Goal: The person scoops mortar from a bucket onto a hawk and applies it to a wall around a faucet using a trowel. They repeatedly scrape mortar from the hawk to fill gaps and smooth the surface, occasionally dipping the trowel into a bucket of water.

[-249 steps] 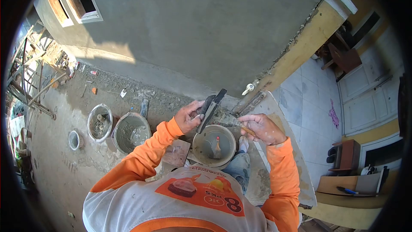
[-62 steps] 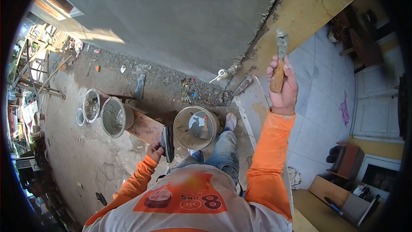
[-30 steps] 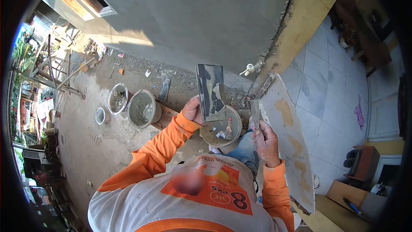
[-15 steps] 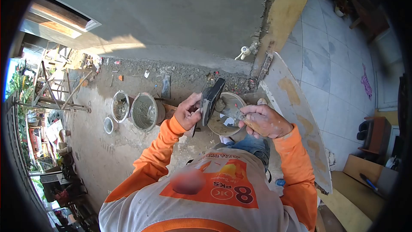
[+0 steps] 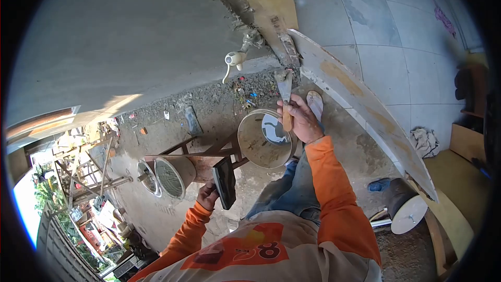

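Observation:
My left hand [image 5: 207,196] grips a black plastering float [image 5: 224,183], held on edge low over the floor. In my right hand [image 5: 304,119] is a putty knife [image 5: 284,84] with a wooden handle, fingers wrapped round it. Its blade points away from me toward the foot of the wall corner, with a dab of grey mortar at the tip. Below and left of that hand stands a large round bucket [image 5: 246,130], whose inside shows a bright white reflection. The grey plastered wall [image 5: 130,36] rises ahead, with a white tap [image 5: 235,60] near its corner.
Mortar-smeared buckets [image 5: 175,180] stand left beside a wooden bench [image 5: 211,161]. A long stained board [image 5: 365,104] curves along my right, bordering the tiled floor [image 5: 381,75]. Rubble [image 5: 209,99] lines the wall's base. A drum-like container [image 5: 409,214] stands lower right.
My view has turned toward the right corner. The putty knife has moved away from the float and now reaches toward the wall's foot. The float has dropped lower and left.

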{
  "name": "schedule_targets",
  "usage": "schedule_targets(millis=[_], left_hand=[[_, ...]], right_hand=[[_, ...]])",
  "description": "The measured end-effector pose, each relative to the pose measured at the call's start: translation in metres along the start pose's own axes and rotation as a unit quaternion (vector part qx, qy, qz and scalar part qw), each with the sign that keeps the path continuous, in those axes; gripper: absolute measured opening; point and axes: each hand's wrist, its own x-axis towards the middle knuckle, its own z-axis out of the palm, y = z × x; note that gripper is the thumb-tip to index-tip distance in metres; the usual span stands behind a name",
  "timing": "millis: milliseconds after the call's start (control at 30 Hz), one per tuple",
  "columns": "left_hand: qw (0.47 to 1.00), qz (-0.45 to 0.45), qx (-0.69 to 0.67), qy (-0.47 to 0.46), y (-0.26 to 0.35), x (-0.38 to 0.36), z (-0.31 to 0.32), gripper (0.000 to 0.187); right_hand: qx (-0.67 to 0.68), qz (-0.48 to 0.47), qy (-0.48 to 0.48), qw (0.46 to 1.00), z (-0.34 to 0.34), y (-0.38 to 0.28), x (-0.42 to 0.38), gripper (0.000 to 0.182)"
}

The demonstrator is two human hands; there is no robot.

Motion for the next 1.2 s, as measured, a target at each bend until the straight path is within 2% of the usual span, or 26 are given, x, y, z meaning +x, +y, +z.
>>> schedule_targets(millis=[33, 133, 167, 233, 300, 367, 400, 467, 533, 633, 667, 733, 800, 867, 900, 933, 1000, 1100, 1200], left_hand=[[0.999, -0.036, -0.005, -0.003, -0.008, 0.004, 0.008, 0.035], [0.993, -0.116, 0.014, -0.025, -0.023, 0.011, 0.023, 0.036], [0.991, -0.126, 0.042, -0.036, -0.027, 0.015, 0.023, 0.036], [0.987, -0.159, 0.01, -0.011, -0.033, 0.019, 0.029, 0.037], [0.984, -0.179, 0.004, 0.0, -0.048, 0.022, 0.024, 0.037], [0.98, -0.197, -0.01, 0.021, -0.062, 0.021, 0.019, 0.037], [0.979, -0.204, -0.012, 0.025, -0.069, 0.02, 0.017, 0.037], [0.976, -0.214, -0.031, 0.033, -0.08, 0.021, 0.014, 0.037], [0.976, -0.21, -0.04, 0.037, -0.083, 0.026, 0.017, 0.037], [0.974, -0.218, -0.036, 0.055, -0.085, 0.027, 0.019, 0.036], [0.97, -0.231, -0.025, 0.068, -0.086, 0.025, 0.019, 0.037], [0.972, -0.222, -0.03, 0.073, -0.089, 0.025, 0.02, 0.037], [0.974, -0.212, -0.035, 0.077, -0.09, 0.024, 0.019, 0.038], [0.974, -0.207, -0.044, 0.075, -0.09, 0.023, 0.018, 0.036], [0.974, -0.207, -0.046, 0.074, -0.091, 0.02, 0.017, 0.036], [0.975, -0.202, -0.061, 0.067, -0.093, 0.018, 0.016, 0.035], [0.977, -0.191, -0.078, 0.056, -0.09, 0.021, 0.019, 0.035], [0.977, -0.189, -0.079, 0.058, -0.083, 0.028, 0.025, 0.034], [0.98, -0.182, -0.072, 0.046, -0.088, 0.031, 0.022, 0.034]], right_hand=[[0.02, -0.027, 0.048, 0.998, -0.02, 0.021, 0.03, 0.038], [0.063, -0.072, 0.106, 0.99, -0.057, 0.078, 0.106, 0.038], [0.067, -0.083, 0.096, 0.99, -0.065, 0.092, 0.132, 0.037], [0.084, -0.107, 0.102, 0.985, -0.068, 0.115, 0.173, 0.037], [0.099, -0.115, 0.118, 0.981, -0.064, 0.126, 0.209, 0.037], [0.072, -0.202, 0.183, 0.96, -0.059, 0.135, 0.235, 0.038], [0.074, -0.194, 0.186, 0.96, -0.054, 0.138, 0.242, 0.038], [0.061, -0.265, 0.243, 0.931, -0.04, 0.142, 0.255, 0.033], [0.082, -0.279, 0.248, 0.924, -0.028, 0.151, 0.268, 0.035], [-0.006, -0.322, 0.333, 0.886, -0.005, 0.161, 0.291, 0.036], [-0.006, -0.32, 0.334, 0.887, 0.006, 0.16, 0.298, 0.036], [0.061, -0.38, 0.364, 0.848, 0.025, 0.159, 0.314, 0.036], [0.098, -0.354, 0.366, 0.855, 0.032, 0.166, 0.325, 0.038], [0.037, -0.356, 0.394, 0.847, 0.037, 0.176, 0.328, 0.039], [-0.058, -0.334, 0.423, 0.84, 0.033, 0.183, 0.322, 0.038], [-0.061, -0.335, 0.421, 0.841, 0.028, 0.19, 0.309, 0.038], [-0.18, -0.227, 0.335, 0.897, 0.015, 0.203, 0.273, 0.036], [-0.211, -0.208, 0.337, 0.894, -0.026, 0.21, 0.232, 0.036], [-0.198, -0.222, 0.352, 0.887, -0.057, 0.179, 0.227, 0.036]])
